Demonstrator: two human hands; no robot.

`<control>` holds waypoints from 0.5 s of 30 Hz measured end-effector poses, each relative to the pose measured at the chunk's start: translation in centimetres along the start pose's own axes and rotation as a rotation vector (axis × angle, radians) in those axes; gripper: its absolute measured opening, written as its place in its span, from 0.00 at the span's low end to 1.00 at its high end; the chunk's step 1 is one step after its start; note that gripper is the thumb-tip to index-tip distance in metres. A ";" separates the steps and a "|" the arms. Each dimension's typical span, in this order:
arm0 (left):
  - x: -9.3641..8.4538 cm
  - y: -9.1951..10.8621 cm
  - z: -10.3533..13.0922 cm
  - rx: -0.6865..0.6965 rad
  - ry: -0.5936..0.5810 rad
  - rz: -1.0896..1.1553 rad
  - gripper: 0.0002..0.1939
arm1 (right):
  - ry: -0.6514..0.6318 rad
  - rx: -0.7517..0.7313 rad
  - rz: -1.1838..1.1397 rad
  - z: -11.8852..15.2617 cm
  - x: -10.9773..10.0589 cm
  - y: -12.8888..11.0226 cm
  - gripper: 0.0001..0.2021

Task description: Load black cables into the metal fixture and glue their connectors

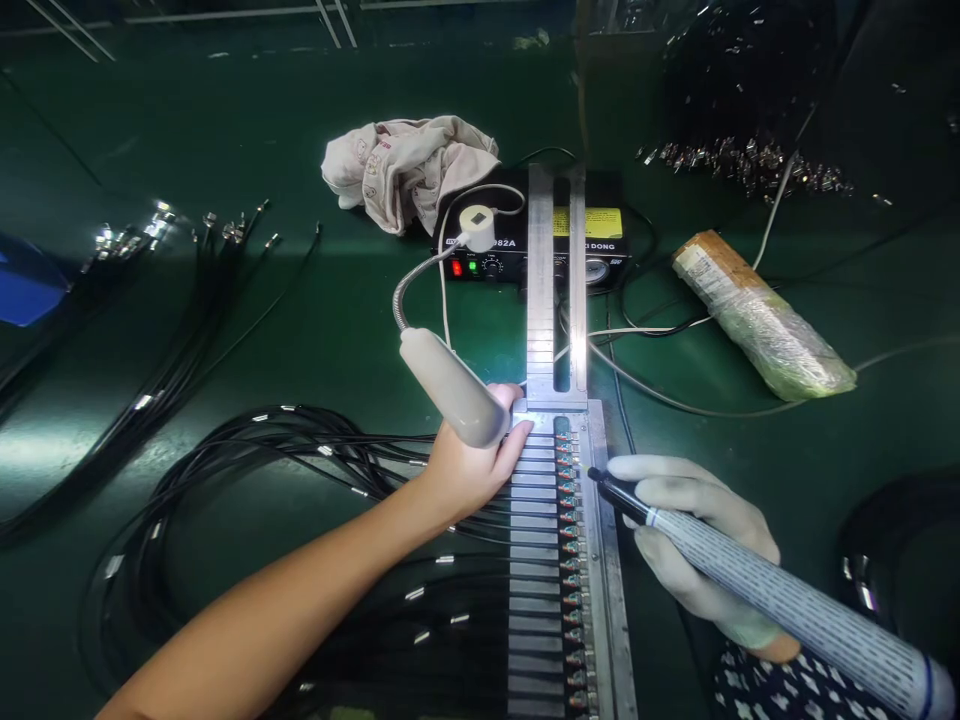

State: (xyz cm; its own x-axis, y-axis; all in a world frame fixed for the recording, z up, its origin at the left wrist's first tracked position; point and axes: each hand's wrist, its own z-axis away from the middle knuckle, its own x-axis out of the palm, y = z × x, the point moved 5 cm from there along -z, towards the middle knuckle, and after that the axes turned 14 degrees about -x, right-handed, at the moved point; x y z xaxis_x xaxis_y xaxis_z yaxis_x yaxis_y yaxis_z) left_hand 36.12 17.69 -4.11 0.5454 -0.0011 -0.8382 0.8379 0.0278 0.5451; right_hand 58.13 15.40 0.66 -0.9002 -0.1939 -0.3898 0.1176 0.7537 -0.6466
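My left hand [469, 465] is bare and closed on the upper left edge of a long metal fixture [611, 560], thumb on top. Its other fingers are partly hidden under a lamp head [454, 390]. A row of small connector boards [570, 530] with green and orange parts sits in the fixture, joined to black cables [247, 425] on the left. In a white glove, my right hand [705, 535] grips a thick pen-shaped tool [765, 590] with a grey patterned barrel. Its black tip points at the upper boards, close to the fixture's right rail.
Behind the fixture stands a black control box [502, 268] with lit buttons, partly under a crumpled cloth [412, 165]. A plastic-wrapped block [765, 315] lies right, among loose wires. More cable bundles [180, 340] lie left, with a heap of metal-ended cables [750, 165] at back right.
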 end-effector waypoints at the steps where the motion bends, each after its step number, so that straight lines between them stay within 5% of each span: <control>1: 0.0 0.0 0.0 -0.001 0.000 -0.001 0.14 | 0.005 -0.002 -0.008 0.0 -0.2 -0.3 0.14; 15: 0.1 -0.1 0.0 -0.005 0.004 -0.012 0.14 | -0.013 0.047 -0.005 1.2 0.3 0.0 0.13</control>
State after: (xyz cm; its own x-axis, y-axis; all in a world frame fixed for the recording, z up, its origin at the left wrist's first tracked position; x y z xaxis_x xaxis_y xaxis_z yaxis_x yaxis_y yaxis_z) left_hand 36.06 17.71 -4.23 0.5348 0.0029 -0.8450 0.8444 0.0332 0.5346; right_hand 58.32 14.56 -0.25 -0.8953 -0.2059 -0.3950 0.1333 0.7223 -0.6787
